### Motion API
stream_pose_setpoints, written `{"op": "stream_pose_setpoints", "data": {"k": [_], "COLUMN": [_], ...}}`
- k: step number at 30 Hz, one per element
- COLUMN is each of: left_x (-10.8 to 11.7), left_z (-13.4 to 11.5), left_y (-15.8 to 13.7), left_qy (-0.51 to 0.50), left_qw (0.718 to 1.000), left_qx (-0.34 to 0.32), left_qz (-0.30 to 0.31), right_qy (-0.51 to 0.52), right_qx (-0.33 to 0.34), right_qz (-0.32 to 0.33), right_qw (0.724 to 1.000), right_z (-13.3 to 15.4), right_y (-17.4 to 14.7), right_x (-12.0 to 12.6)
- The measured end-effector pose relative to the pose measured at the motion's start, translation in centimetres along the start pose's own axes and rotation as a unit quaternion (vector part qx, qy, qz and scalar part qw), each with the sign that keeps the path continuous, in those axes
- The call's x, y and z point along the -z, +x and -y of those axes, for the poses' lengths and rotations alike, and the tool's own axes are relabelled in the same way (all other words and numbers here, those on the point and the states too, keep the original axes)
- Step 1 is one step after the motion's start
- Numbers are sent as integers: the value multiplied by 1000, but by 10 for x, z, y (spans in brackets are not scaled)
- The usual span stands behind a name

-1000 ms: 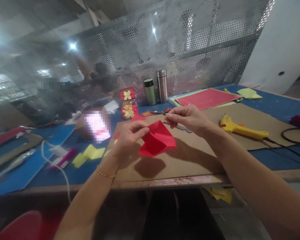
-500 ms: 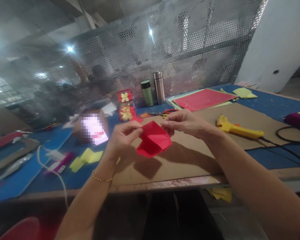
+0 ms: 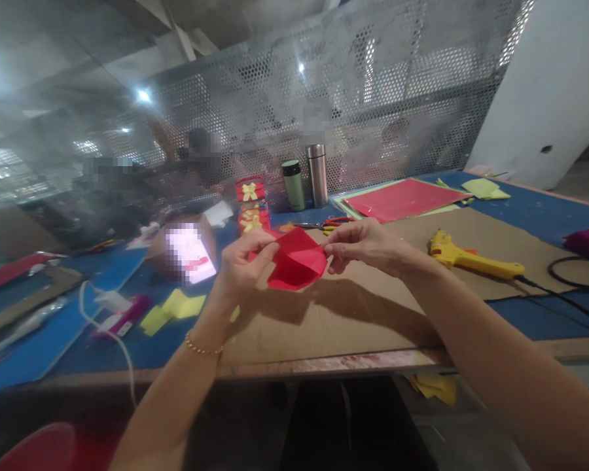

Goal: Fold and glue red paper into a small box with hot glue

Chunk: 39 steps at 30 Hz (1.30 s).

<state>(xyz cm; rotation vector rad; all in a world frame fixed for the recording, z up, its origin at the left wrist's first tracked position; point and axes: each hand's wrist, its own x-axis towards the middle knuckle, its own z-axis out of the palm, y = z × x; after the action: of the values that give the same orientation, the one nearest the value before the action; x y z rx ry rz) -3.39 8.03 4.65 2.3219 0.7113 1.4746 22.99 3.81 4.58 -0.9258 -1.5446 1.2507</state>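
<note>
A folded piece of red paper [image 3: 298, 263] is held up above a brown cardboard sheet [image 3: 368, 320], where its shadow falls. My left hand [image 3: 248, 265] pinches its left edge between thumb and fingers. At its right edge my right hand [image 3: 360, 245] grips a corner with the fingertips. Behind the paper lie pliers or scissors with red and yellow handles [image 3: 334, 226], partly hidden by my right hand. Two red boxes with yellow bows [image 3: 250, 190] stand beyond my left hand.
Right of my hands lies a yellow glue gun [image 3: 471, 255] with a black cord. Red sheets [image 3: 407, 198], a green flask [image 3: 293, 186] and a steel flask [image 3: 317, 176] stand farther back. On the left are a lit phone [image 3: 190, 252], yellow paper [image 3: 171, 311] and a purple power strip [image 3: 125, 317].
The red paper has turned and tilted slightly, and its open fold looks narrower. My right hand's fingers have shifted down along its right edge. The view has moved a little.
</note>
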Motion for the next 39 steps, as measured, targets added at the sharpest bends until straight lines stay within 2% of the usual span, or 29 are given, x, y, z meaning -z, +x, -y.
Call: {"op": "stream_pose_setpoints", "data": {"k": [7,14,20,26,31,36,39], "left_x": [-5,-12,-14,-16,-16,-17,-17], "left_z": [-7,-13,-11,-8,-7,-15,-21], "left_y": [-1,-2,-3,-5,-5,-4,-4], "left_qy": [3,-14,-51,-105,-105,-67,-56], "left_qw": [1000,993,987,978,977,984,986], "left_qx": [2,112,147,176,184,164,154], "left_qz": [-9,-28,-32,-25,-24,-5,11], "right_qy": [-49,-46,-72,-165,-218,-246,-239], "right_qx": [-27,-9,0,49,81,114,126], "right_qz": [14,33,38,5,6,-89,-99], "right_qw": [998,998,997,985,973,958,958], "right_z": [-9,-12,-9,-7,-10,-12,-13], "right_y": [5,7,6,4,5,5,4], "right_x": [3,1,-3,-7,-2,3,2]}}
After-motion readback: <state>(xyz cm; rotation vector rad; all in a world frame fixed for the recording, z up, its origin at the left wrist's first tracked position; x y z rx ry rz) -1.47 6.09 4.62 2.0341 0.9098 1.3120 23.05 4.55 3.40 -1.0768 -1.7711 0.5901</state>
